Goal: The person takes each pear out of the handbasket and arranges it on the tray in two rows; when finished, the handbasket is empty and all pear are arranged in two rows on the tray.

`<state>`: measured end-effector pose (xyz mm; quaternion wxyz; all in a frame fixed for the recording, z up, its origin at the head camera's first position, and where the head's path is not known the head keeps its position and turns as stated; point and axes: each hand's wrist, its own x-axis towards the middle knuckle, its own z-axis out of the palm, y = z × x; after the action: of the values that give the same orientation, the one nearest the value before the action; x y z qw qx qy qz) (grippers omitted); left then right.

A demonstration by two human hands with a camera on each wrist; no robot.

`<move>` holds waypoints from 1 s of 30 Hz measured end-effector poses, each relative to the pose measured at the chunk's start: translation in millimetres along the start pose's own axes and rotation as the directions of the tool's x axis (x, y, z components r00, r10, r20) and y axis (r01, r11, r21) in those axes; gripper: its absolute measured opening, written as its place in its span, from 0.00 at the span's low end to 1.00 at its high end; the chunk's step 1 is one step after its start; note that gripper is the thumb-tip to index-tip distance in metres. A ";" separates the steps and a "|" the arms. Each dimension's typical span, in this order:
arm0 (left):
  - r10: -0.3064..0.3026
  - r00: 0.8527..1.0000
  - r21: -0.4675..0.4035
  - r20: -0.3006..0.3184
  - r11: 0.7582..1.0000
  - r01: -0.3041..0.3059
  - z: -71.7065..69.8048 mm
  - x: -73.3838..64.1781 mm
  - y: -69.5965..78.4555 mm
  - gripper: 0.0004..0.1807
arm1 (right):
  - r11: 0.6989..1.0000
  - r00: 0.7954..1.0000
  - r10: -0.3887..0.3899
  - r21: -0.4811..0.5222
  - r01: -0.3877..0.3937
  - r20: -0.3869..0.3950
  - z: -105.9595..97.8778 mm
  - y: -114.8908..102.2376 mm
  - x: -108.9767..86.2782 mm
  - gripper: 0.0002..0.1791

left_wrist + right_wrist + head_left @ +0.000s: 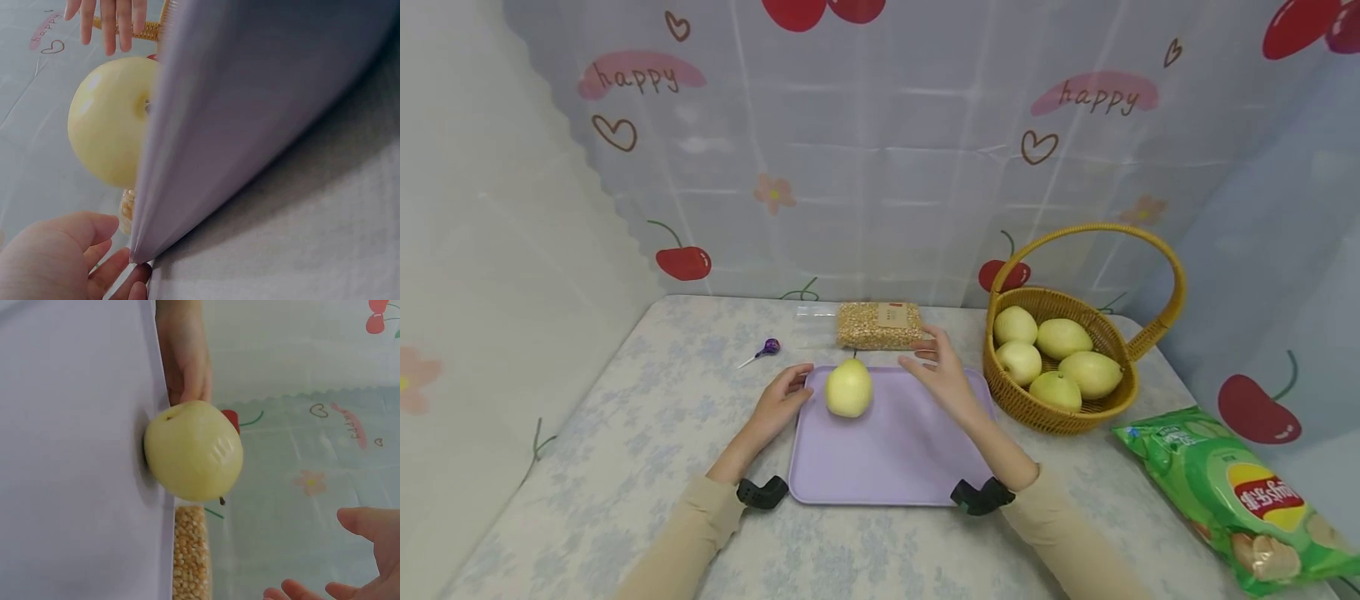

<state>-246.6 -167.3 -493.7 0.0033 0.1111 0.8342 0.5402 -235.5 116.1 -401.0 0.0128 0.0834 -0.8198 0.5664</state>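
Note:
A round pale-yellow pear [848,388], its stem showing, sits on the lilac tray [891,462] near the far left corner. My left hand [780,403] is at that corner, with fingertips against the rim. In the left wrist view, the thumb [100,226] stands apart from the tray, and some fingers are partly hidden behind its edge. Above the tray's far right part hovers my right hand [946,375], fingers spread and holding nothing. Its fingertips appear near the bag of corn kernels [872,327]; whether they touch cannot be told.
A wicker basket [1030,410] with several pale-yellow fruits stands right of the tray. A green chip bag [1232,492] lies at the right. Left of the corn bag lies a purple-wrapped lollipop [771,347]. A printed curtain [880,167] hangs behind the table.

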 end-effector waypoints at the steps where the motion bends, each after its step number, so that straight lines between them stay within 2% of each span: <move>1: -0.001 1.000 0.000 0.004 1.000 0.001 0.0 0.0 0.1 0.25 | 1.000 1.000 0.002 0.004 -0.001 -0.009 -5.6 -1.0 -0.5 0.38; 3: 0.013 1.000 0.007 0.010 1.000 -0.013 0.5 0.2 -0.7 0.25 | 1.000 1.000 0.009 0.014 -0.008 -0.021 -17.9 -2.5 -2.0 0.37; 6: 0.004 1.000 -0.006 0.014 1.000 -0.004 -0.7 -4.3 13.3 0.25 | 1.000 0.999 0.022 0.021 -0.021 -0.027 -37.9 -3.8 -6.2 0.37; 10: 0.009 1.000 -0.001 0.009 1.000 -0.009 -0.7 -4.2 13.3 0.25 | 1.000 0.998 0.008 -0.003 -0.008 -0.063 -64.8 0.9 -12.3 0.35; 13: 0.017 1.000 0.011 0.003 1.000 -0.017 0.5 0.1 -0.4 0.26 | 1.000 0.994 0.012 -0.027 -0.015 -0.107 -83.2 6.2 -14.6 0.34; 16: 0.004 1.000 0.012 0.011 1.000 -0.004 -0.2 -0.1 0.2 0.25 | 0.999 0.990 0.035 -0.027 -0.039 -0.139 -99.1 11.1 -15.8 0.36; 21: -0.004 1.000 0.014 0.009 1.000 0.004 -0.9 0.1 -0.2 0.25 | 0.997 0.981 0.070 -0.015 -0.074 -0.183 -119.0 18.4 -16.4 0.38; 30: 0.015 1.000 0.015 0.004 1.000 -0.015 0.3 0.8 -1.0 0.25 | 0.990 0.965 0.094 -0.076 -0.116 -0.246 -141.0 29.8 -10.3 0.39</move>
<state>-247.5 -167.2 -494.7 0.0001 0.1184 0.8375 0.5335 -240.2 259.0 -379.4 0.0862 -0.0303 -0.8401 0.5347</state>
